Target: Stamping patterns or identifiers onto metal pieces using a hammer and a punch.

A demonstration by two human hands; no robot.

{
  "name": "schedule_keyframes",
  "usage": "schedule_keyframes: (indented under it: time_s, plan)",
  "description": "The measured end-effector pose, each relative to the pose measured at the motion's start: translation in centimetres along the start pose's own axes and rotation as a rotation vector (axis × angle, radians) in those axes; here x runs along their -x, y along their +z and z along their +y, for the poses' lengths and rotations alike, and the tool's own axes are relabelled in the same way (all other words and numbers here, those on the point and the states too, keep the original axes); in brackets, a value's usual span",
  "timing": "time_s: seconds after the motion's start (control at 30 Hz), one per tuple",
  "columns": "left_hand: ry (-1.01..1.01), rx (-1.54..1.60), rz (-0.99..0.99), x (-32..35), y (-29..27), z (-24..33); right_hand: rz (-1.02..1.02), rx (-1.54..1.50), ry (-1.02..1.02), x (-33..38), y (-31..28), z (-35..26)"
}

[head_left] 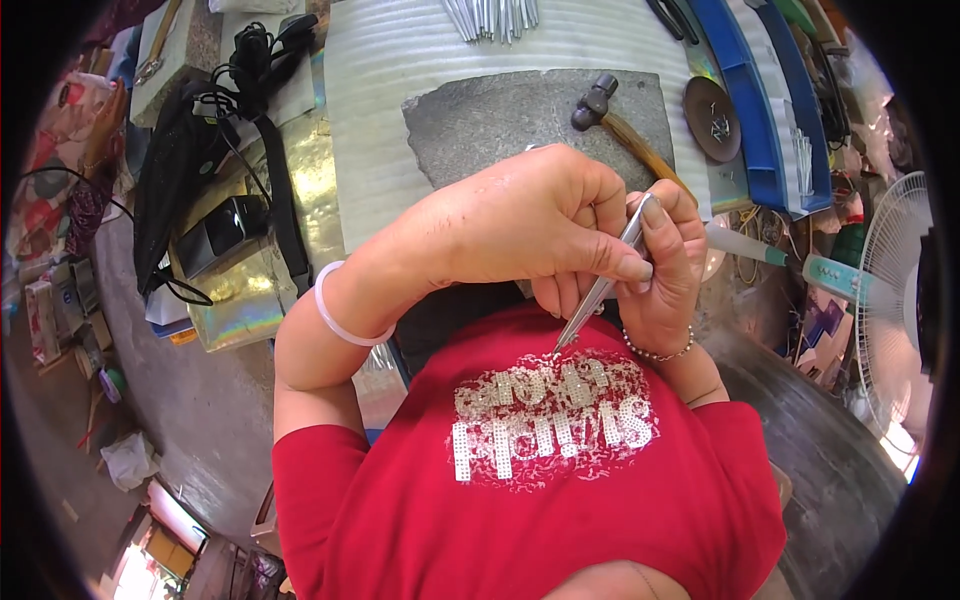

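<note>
Both my hands are raised together in front of my chest, around a slim silver pointed metal tool [590,302]. My left hand [530,215], with a pale bangle on its wrist, has its thumb and curled fingers closed on the tool's shaft. My right hand [665,255], with a beaded bracelet, pinches the upper end between thumb and fingers. The tip slants down toward my red shirt. Whether the tool is one piece or two-armed, I cannot tell. Beyond my hands lie a grey stone slab [480,120] and a wooden-handled hammer [635,143], its head resting on the slab.
Several silver rods [490,18] lie at the far edge of the white foam sheet [375,130]. To the right are a dark round disc [712,120], a blue tray [738,75] and a fan [890,300]. A black bag with cables [185,165] lies at left.
</note>
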State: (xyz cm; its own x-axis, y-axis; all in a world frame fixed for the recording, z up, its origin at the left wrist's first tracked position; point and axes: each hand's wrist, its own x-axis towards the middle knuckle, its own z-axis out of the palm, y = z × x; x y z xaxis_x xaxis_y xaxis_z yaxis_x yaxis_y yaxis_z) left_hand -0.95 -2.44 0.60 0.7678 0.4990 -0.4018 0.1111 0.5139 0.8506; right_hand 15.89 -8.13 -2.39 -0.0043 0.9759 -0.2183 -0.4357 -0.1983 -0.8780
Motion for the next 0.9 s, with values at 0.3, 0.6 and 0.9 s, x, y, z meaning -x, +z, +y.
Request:
schedule_keyframes:
  time_s: [0.3,0.6,0.9]
  plan:
    - [0.018,0.101,0.008,0.1,1.1,-0.1,-0.045,-0.146,0.100,0.3,-0.7,-0.5]
    - [0.018,0.032,0.021,0.6,2.0,-0.3,-0.058,-0.123,0.029,1.4,-0.7,-0.5]
    - [0.059,0.086,0.089,0.3,2.6,-1.6,-0.074,-0.147,0.137,1.0,-1.2,-0.6]
